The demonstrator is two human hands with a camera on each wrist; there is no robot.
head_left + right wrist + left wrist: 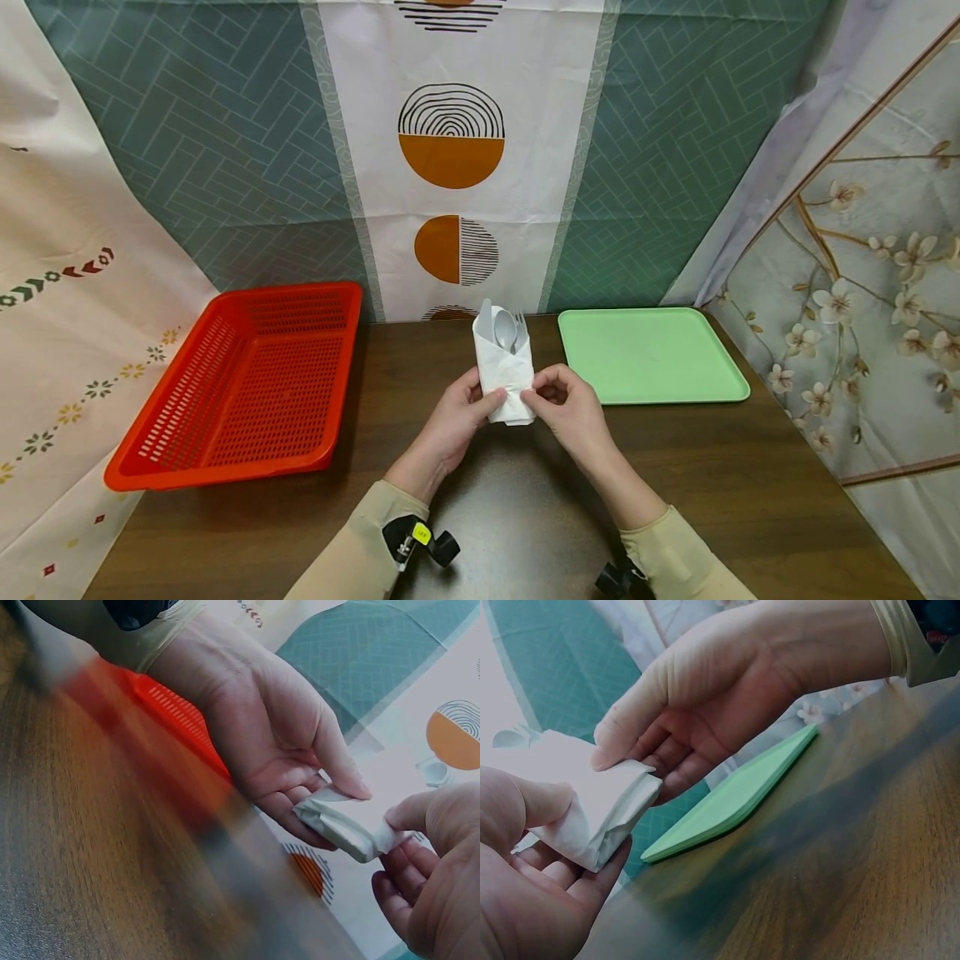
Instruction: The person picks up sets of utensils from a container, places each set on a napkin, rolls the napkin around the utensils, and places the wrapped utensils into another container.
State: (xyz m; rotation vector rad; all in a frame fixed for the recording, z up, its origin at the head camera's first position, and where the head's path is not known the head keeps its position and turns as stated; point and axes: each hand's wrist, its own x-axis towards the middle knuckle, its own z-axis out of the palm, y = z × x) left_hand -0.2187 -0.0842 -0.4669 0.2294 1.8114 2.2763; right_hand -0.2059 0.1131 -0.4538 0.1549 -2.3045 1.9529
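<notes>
A white napkin [504,379] is folded into a pouch, held upright above the table between both hands. From its top stick out a knife [486,318], a spoon [505,330] and a fork [521,332], their lower parts hidden inside. My left hand [454,417] grips the pouch's lower left side, thumb in front and fingers behind. My right hand [572,410] pinches its lower right edge between thumb and fingers. In the left wrist view the folded layers of the napkin [592,802] show at its bottom end.
On the left of the table stands a red perforated basket [330,454]. A light green tray [652,357] lies at the back right, near the wall cloth. The brown wooden table [510,517] runs beneath both arms. Patterned cloths [652,167] hang behind and at the sides.
</notes>
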